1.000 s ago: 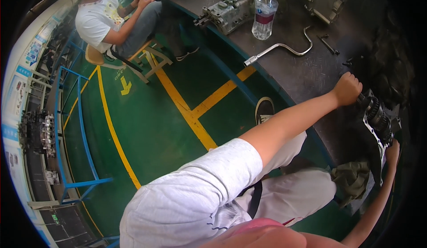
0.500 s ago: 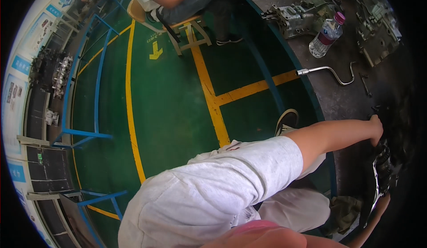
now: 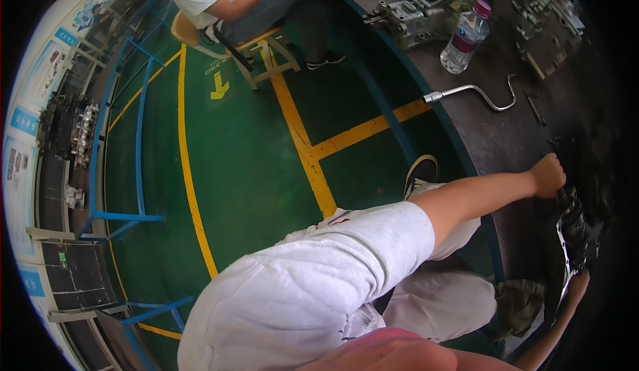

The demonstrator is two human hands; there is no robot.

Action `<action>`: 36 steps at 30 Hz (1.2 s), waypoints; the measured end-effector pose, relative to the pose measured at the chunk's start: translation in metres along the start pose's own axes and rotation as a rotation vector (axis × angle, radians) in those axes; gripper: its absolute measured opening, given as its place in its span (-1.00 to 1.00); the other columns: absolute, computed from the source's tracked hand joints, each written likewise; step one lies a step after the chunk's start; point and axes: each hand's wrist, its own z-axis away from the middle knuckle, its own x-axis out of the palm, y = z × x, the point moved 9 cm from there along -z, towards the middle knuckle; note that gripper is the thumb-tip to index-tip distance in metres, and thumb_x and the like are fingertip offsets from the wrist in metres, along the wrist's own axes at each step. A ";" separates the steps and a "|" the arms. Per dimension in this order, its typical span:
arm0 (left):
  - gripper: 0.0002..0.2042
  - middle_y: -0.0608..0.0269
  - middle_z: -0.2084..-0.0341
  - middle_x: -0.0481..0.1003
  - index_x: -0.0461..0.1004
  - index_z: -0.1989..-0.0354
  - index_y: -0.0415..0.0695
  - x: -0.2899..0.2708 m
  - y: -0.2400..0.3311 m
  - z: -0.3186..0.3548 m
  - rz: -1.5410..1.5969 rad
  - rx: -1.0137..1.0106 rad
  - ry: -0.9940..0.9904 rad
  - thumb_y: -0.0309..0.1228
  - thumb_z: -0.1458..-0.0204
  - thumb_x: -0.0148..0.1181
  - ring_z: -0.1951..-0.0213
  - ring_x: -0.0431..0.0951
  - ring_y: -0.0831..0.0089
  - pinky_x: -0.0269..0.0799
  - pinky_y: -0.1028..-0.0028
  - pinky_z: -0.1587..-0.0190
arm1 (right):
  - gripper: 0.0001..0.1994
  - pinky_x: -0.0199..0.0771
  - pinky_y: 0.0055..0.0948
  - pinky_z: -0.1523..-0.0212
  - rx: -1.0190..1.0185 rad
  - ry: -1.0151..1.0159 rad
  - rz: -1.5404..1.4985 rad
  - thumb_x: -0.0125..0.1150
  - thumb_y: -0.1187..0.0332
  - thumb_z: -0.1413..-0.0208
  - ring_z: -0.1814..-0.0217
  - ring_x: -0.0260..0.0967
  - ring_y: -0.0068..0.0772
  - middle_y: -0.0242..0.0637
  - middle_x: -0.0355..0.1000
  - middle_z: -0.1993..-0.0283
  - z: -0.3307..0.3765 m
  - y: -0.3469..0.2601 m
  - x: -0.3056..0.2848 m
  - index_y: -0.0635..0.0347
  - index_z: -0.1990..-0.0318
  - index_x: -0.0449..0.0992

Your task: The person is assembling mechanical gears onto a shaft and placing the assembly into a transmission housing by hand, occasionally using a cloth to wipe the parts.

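My left hand [image 3: 549, 175] is closed in a fist at the upper end of a dark, ribbed shaft-like metal part [image 3: 574, 228]. What the fingers hold is hidden by the hand. Lower down, my right hand [image 3: 579, 284] is at the other end of this part, its fingers mostly lost in shadow. A pale, jagged-edged metal housing [image 3: 563, 251] runs along the part's left side. The part's far side fades into the dark rim of the view.
On the dark workbench lie a crank-shaped speed wrench [image 3: 472, 90] and a small dark tool [image 3: 535, 109]. A water bottle [image 3: 459, 48] stands between metal castings [image 3: 419, 25]. Crumpled olive cloth [image 3: 519, 304] sits near my right forearm. Another person [image 3: 226, 5] sits on a chair beyond the bench.
The view has shifted slightly, so the bench and bottle appear further left. My left hand has curled into a clearer fist at the part's upper end. My right hand stays at the lower end.
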 end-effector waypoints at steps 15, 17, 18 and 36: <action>-0.56 0.30 0.05 0.47 0.50 0.01 0.04 0.137 -0.021 -0.012 0.319 -0.032 -1.349 -0.09 0.07 0.04 -0.01 0.43 0.33 0.25 0.37 0.02 | -0.58 0.29 -0.10 -0.02 -0.059 0.022 0.103 -0.17 0.55 0.13 -0.05 0.29 0.25 0.22 0.40 0.10 -0.017 0.025 0.014 0.39 0.05 0.42; -0.57 0.28 0.08 0.50 0.52 0.04 0.02 0.133 -0.044 0.002 0.096 -0.073 -1.221 -0.09 0.09 0.06 0.02 0.45 0.32 0.27 0.39 0.04 | -0.58 0.29 -0.11 -0.03 0.007 -0.027 0.098 -0.17 0.55 0.13 -0.04 0.29 0.26 0.20 0.41 0.11 -0.018 -0.013 0.026 0.38 0.05 0.42; -0.58 0.25 0.12 0.52 0.55 0.08 0.00 0.119 -0.032 -0.014 -0.103 -0.045 -1.045 -0.09 0.10 0.08 0.04 0.48 0.32 0.28 0.41 0.06 | -0.58 0.30 -0.13 -0.04 0.005 0.001 0.091 -0.17 0.55 0.12 -0.04 0.30 0.24 0.19 0.42 0.10 -0.011 0.005 0.015 0.37 0.05 0.43; -0.86 0.22 0.62 0.47 0.47 0.67 -0.06 -0.015 0.014 0.005 0.017 0.040 0.179 -0.30 0.44 0.19 0.44 0.45 0.31 0.25 0.36 0.22 | -0.60 0.34 -0.19 0.03 -0.040 0.096 0.013 -0.17 0.58 0.11 0.01 0.37 0.18 0.18 0.44 0.16 -0.011 0.074 0.023 0.40 0.07 0.44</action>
